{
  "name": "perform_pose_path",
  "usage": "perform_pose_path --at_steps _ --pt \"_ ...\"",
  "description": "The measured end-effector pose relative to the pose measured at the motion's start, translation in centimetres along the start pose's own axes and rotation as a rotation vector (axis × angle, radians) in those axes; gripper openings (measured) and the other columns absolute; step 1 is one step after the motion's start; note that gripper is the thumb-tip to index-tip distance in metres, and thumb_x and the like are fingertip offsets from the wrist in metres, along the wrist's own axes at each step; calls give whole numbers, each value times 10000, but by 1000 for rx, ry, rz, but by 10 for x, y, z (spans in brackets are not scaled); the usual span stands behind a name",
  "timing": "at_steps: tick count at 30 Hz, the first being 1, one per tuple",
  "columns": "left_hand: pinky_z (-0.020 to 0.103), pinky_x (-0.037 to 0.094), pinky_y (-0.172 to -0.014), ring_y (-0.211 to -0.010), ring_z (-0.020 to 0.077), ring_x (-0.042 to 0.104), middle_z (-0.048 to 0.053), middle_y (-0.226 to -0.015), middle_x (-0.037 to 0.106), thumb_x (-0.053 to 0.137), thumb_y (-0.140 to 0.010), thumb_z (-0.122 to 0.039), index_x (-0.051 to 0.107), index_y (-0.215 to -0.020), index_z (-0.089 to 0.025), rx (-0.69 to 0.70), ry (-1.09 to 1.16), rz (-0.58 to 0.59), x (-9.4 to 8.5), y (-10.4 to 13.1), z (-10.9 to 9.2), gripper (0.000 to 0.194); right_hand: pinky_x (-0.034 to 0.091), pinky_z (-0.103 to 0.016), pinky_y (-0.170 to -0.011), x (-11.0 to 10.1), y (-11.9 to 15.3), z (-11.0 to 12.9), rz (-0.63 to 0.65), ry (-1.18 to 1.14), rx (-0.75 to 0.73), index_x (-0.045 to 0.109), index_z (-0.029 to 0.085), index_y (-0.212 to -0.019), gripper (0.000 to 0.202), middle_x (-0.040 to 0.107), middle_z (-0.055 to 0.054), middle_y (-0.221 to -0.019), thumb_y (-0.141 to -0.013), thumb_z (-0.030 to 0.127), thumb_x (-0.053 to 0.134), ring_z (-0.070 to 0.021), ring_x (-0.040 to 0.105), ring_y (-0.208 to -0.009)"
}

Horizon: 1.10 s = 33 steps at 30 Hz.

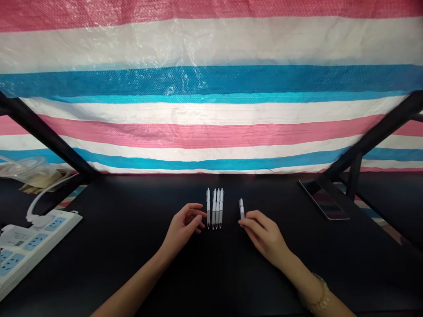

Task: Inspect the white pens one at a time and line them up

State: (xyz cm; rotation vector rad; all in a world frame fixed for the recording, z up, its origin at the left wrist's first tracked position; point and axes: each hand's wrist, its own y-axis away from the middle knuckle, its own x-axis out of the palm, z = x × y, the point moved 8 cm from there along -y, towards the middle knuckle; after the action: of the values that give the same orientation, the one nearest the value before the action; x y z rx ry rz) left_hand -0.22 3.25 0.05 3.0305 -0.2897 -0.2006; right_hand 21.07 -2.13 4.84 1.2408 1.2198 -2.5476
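Several white-and-grey click pens (pixel 217 209) lie side by side on the black table, their tips toward me. The leftmost pen (pixel 208 208) sits slightly apart from the others. My left hand (pixel 187 224) is just left of that pen, fingers loosely curled and apart, with nothing visible in them; whether a fingertip touches the pen I cannot tell. To the right of the row, my right hand (pixel 264 231) pinches the lower end of another white pen (pixel 242 207), whose tip is hidden by the fingers. A beaded bracelet is on my right wrist.
A smartphone (pixel 324 199) lies at the right of the black table (pixel 132 277). On the left is a white power strip (pixel 39 246) with a plugged-in cable. Dark metal bars (pixel 53 136) slant on both sides, and a striped tarp (pixel 211 79) hangs behind.
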Motion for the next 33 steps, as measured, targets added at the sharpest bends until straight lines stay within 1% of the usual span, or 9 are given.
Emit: perform_pose_path --at_steps 3,5,9,14,18,21,26,29,33 --pt "191 418 -455 -518 103 576 36 -731 685 584 -844 -373 545 -876 -158 -60 38 118 13 6 0 221 442 -232 -556 -22 11 -23 -282 -214 302 548 212 -912 80 554 11 -701 -857 185 600 -112 539 -596" --pt "172 340 -405 -429 75 506 21 -638 662 559 -860 -406 538 -802 -152 -109 23 263 28 13 3 261 413 -217 -478 -23 23 -41 -388 -441 536 489 225 -887 126 523 46 -622 -862 257 607 -100 502 -504" --pt "166 284 -383 -385 55 425 4 -600 636 577 -844 -442 591 -834 -141 -149 -72 479 55 30 8 302 386 -207 -408 3 27 -50 -332 -967 755 373 239 -841 205 543 64 -557 -909 345 534 -108 506 -431" --pt "188 271 -407 -404 67 377 -28 -509 527 538 -844 -526 626 -802 -137 -25 -41 442 62 37 0 401 426 -216 -438 29 16 -20 -14 -1241 726 349 225 -813 279 606 30 -623 -877 356 587 -140 607 -499" --pt "224 245 -437 -423 85 342 -37 -441 411 454 -880 -562 595 -628 -148 62 42 342 54 36 -7 504 435 -204 -462 40 15 10 310 -1273 640 420 193 -875 262 600 24 -636 -853 362 619 -112 594 -492" --pt "237 244 -449 -435 89 342 -33 -447 394 479 -873 -550 572 -564 -154 75 53 308 50 37 -6 511 392 -165 -435 42 18 16 433 -1264 639 469 174 -960 287 570 37 -688 -835 364 643 -77 571 -470" --pt "235 242 -437 -425 88 347 -30 -447 398 462 -881 -550 590 -570 -148 99 53 303 52 45 -4 524 283 -161 -353 55 34 24 817 -1253 725 567 127 -991 420 511 41 -543 -940 506 394 -55 422 -355" --pt "231 253 -434 -420 86 356 -29 -442 407 464 -890 -523 594 -573 -146 123 33 253 51 47 -4 509 215 -174 -381 53 31 19 767 -1032 696 634 137 -876 418 400 64 -479 -950 474 396 -47 304 -385" --pt "225 256 -424 -405 82 354 -32 -424 390 455 -898 -509 586 -544 -146 179 10 186 46 48 -8 524 338 -214 -523 35 17 17 469 -612 425 672 188 -910 294 543 6 -627 -945 375 448 -98 464 -549"
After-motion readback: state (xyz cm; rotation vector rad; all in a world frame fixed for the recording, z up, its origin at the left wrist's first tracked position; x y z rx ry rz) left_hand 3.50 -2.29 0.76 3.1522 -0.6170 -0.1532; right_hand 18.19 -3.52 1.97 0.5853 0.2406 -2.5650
